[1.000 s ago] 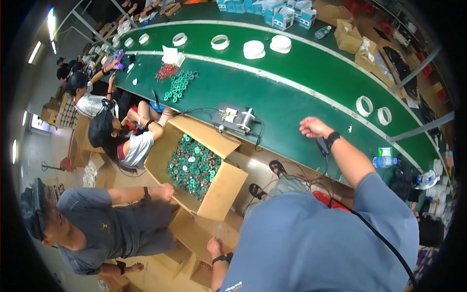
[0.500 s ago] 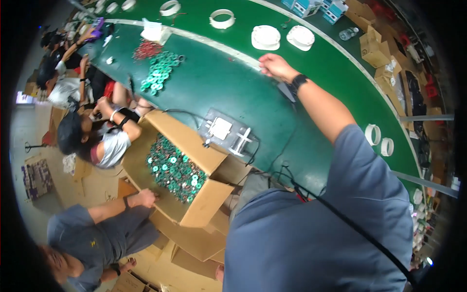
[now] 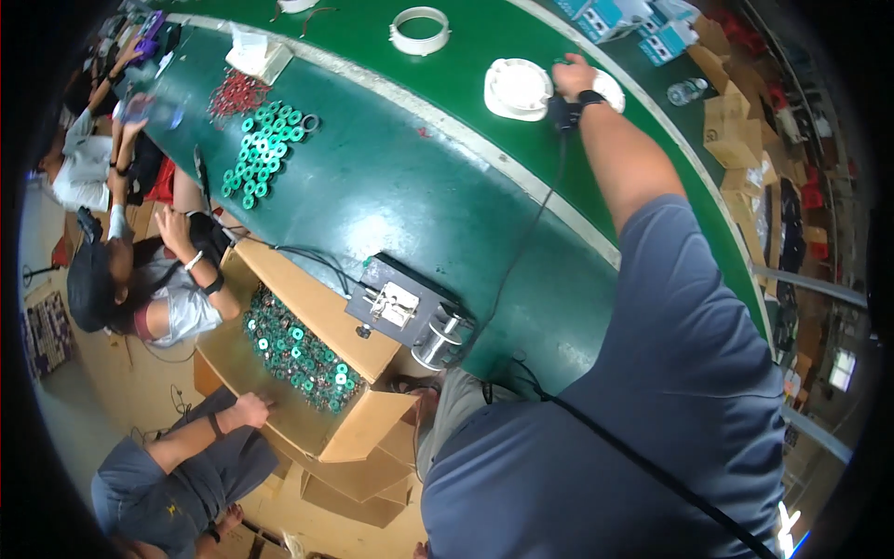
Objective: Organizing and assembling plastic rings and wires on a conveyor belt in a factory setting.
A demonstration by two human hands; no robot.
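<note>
My right hand (image 3: 575, 78) reaches over the green belt, its fingers bent and closed around a small green ring (image 3: 561, 62), mostly hidden by them. It is between two white round plastic parts: a housing (image 3: 518, 89) on its left and another (image 3: 609, 91) partly behind the wrist. A dark device with a cable (image 3: 564, 114) hangs at that wrist. Only a sliver of skin beside my shirt at the lower edge, apparently my left hand (image 3: 421, 550), shows; its fingers cannot be made out.
On the green table lie green rings (image 3: 261, 154), red wires (image 3: 240, 93) and a metal fixture (image 3: 400, 303) with a solder spool (image 3: 436, 347). A carton (image 3: 349, 447) full of green rings stands below. A white ring (image 3: 419, 32) lies on the belt. Co-workers sit and stand at left.
My right hand has moved from the belt's near edge farther out, to where the small green ring lay by the white parts. The view has shifted; a co-worker's hand still rests on the carton.
</note>
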